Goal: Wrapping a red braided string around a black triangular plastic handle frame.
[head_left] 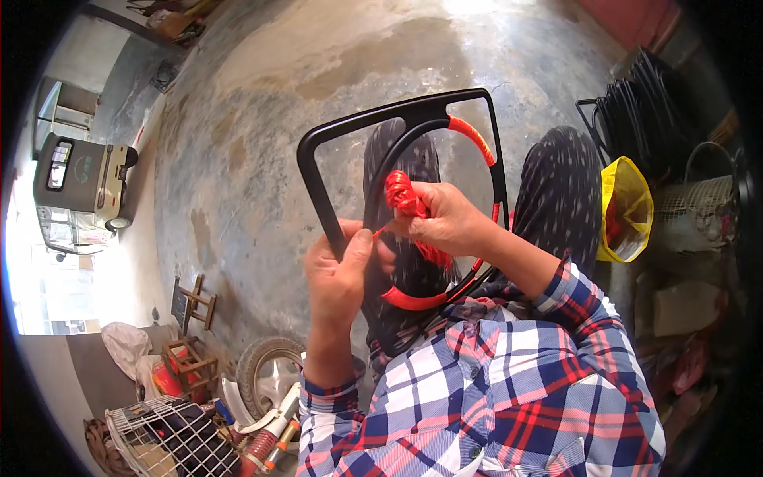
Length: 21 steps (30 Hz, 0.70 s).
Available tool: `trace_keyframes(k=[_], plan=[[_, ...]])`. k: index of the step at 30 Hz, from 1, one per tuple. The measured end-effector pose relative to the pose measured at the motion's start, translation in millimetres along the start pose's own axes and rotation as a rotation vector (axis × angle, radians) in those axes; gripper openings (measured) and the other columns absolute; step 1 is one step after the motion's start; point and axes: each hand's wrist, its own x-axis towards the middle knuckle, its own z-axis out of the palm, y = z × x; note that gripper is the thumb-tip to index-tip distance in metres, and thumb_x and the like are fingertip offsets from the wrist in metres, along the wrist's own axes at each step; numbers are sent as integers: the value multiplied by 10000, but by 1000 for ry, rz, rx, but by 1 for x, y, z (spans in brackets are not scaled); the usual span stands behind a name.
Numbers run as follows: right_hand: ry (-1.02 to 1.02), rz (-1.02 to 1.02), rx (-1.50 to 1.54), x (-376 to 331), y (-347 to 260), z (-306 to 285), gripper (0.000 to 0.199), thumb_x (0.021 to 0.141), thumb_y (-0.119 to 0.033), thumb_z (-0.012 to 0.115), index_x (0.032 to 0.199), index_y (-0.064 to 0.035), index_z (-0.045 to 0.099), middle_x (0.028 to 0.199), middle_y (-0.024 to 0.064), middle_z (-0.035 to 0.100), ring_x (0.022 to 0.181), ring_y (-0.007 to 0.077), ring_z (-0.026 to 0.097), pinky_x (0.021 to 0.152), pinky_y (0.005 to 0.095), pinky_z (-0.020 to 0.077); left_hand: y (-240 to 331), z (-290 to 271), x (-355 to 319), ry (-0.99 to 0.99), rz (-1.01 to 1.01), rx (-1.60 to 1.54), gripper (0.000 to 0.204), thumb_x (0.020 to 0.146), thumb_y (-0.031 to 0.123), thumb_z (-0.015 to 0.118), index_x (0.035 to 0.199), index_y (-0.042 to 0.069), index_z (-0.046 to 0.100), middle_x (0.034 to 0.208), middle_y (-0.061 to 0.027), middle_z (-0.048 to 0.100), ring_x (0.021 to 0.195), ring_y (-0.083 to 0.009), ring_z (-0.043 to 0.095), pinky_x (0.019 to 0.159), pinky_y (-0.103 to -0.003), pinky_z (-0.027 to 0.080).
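Observation:
A black frame (362,122), roughly rectangular with rounded corners and a curved ring inside it, rests upright across my lap. Parts of the ring carry tight wrappings: an orange-red wrap (474,140) at the upper right and a red wrap (416,301) at the bottom. My left hand (338,274) is closed around the frame's left side, its thumb against the ring. Bunched red cord (403,195) is gripped in my right hand (453,219), inside the ring. A short strand runs from it to my left thumb; loose red strands hang below my right hand.
Beside my right knee stands a yellow bag (650,208), with several black frames (640,103) stacked beyond it. A three-wheeled vehicle (87,176) is parked far left. Lower left are a wooden stool (191,304), a wheel (253,374) and a white wire basket (175,437).

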Motion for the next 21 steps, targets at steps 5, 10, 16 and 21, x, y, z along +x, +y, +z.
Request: trace_keyframes(k=[5,10,16,21], plan=[[232,64,17,13,-1,0,264,812,-169,662,1005,5,614,888,123,633,860,174,606,797,333,481,6,3,-3,22,297,304,85,908,76,631,901,-6,654,1284,-136,550,982,-142,561,830,-289,442],[250,-104,-125,21,-11,1,286,808,-142,706,1052,0,660,907,101,640,873,194,615,831,338,488,11,10,0,42,379,345,66,870,49,665,841,-5,687,1343,-171,511,1083,-219,586,858,-317,466],[40,44,671,12,-41,4,284,862,-95,693,1128,-6,645,1005,71,660,926,179,627,850,302,489,-5,9,3,43,201,94,117,897,39,644,998,-5,683,1282,-138,558,1053,-177,603,861,-289,472],[197,25,388,2,-37,0,332,843,-92,705,1148,5,616,1035,88,663,951,169,622,869,317,487,-8,11,7,54,340,39,197,904,53,652,1089,-12,665,1218,-96,588,1013,-155,615,884,-277,468]])
